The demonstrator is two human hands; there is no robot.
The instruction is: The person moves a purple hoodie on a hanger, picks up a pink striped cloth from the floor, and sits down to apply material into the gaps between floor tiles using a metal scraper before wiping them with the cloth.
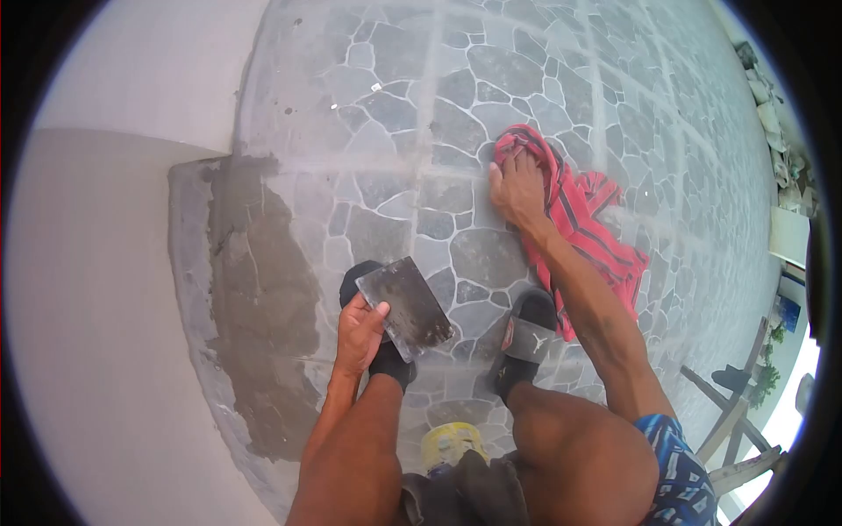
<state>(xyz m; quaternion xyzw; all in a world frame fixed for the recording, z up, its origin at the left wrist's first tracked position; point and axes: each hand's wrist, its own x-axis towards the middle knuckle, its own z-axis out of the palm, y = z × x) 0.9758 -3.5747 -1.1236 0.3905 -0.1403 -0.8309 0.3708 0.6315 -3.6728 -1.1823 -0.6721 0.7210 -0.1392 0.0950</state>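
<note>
My left hand grips a thin, dark rectangular plate by its near left corner, thumb on top. The plate's face is smeared with pale residue, and it sits tilted above my left foot. Further forward and to the right, my right hand presses on a red cloth with dark stripes, its fingers partly buried in the folds. The cloth lies crumpled on the stone-patterned floor and passes under my right forearm.
Dark wet paste coats the floor at left, beside a white wall. A yellow-rimmed bucket stands between my legs. My right slide sandal is near the cloth. Wooden supports and piled items line the right side.
</note>
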